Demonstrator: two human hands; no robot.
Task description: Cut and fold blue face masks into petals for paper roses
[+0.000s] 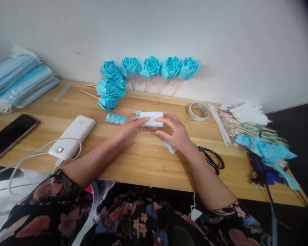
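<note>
My left hand (pixel 130 128) and my right hand (pixel 175 133) both pinch a small folded piece of white and light-blue mask fabric (pixel 151 118) just above the wooden table (pixel 143 160). The left fingers grip its left end, the right fingers its right end. A second white scrap (pixel 169 147) pokes out from under my right palm. A row of folded blue petals (pixel 115 118) lies just left of my left hand.
Finished blue fabric flowers on sticks (pixel 150 67) lean against the wall. A tape roll (pixel 198 111), black scissors (pixel 212 158) and a heap of sticks and scraps (pixel 256 136) lie right. A white power bank (pixel 72 136), phone (pixel 10 135) and stacked masks (pixel 17 82) lie left.
</note>
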